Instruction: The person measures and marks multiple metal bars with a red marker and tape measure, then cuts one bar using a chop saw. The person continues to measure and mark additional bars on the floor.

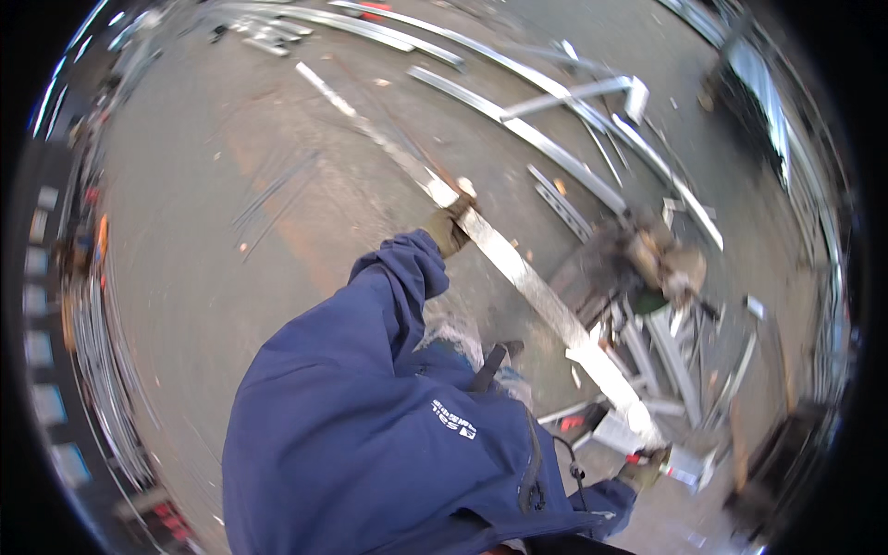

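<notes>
A long, pale metal strip (525,276) runs diagonally from the far left to the near right. My left hand (448,228), in an olive work glove, is closed around its middle part. Beside the strip's far half lies a thin brown rod (400,129). At the near end of the strip is my gloved right hand (645,472), its fingers curled. A small red item shows at those fingers, with a blurred white and blue piece just beyond; I cannot make out what is held.
Silvery metal profiles (523,134) lie across the floor ahead. A pile of metal offcuts (671,356) sits at the right, beside a blurred brown and dark machine or bundle (661,264). Thin rods (273,190) lie at left, and a rack of long bars (97,361) lines the left edge.
</notes>
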The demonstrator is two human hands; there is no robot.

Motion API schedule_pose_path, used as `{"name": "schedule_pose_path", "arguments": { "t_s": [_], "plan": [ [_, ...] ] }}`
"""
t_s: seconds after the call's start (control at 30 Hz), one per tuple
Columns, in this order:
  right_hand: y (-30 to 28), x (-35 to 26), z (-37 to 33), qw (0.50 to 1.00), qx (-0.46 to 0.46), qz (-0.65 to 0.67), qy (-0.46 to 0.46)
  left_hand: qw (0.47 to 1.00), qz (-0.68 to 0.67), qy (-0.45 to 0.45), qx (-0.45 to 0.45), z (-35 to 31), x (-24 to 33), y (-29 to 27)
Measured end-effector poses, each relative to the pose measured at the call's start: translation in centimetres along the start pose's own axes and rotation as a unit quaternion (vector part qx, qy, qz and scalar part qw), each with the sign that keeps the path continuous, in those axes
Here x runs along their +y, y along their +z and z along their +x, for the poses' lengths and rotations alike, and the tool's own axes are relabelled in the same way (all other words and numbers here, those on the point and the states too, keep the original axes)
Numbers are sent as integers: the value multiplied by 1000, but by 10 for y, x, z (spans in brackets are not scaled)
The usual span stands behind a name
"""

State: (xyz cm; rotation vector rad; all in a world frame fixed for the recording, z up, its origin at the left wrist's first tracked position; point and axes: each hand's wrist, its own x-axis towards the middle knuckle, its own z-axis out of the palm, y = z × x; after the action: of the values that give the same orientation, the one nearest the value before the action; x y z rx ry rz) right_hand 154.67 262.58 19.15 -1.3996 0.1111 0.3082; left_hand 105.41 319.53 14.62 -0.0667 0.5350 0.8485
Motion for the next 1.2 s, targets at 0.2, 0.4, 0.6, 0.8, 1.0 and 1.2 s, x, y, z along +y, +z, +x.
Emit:
{"name": "schedule_pose_path", "arguments": {
  "t_s": [0.2, 0.4, 0.6, 0.8, 1.0, 1.2],
  "plan": [
    [68, 22, 16, 997, 69, -15, 26, 989, 74, 2, 126, 96, -20, -89],
    [55, 118, 70, 987, 134, -74, 55, 967, 134, -13, 216, 187, -63, -191],
    [113, 310, 146, 981, 121, -66, 140, 963, 165, 17, 214, 310, -24, -333],
    [172, 472, 241, 977, 106, -54, 178, 960, 154, 61, 226, 439, -17, -419],
    [205, 528, 284, 947, 66, -211, 232, 961, 141, 116, 210, 531, -11, -475],
    [152, 498, 262, 901, -43, -364, 231, 961, 128, 77, 234, 563, -25, -496]
  ]
}}
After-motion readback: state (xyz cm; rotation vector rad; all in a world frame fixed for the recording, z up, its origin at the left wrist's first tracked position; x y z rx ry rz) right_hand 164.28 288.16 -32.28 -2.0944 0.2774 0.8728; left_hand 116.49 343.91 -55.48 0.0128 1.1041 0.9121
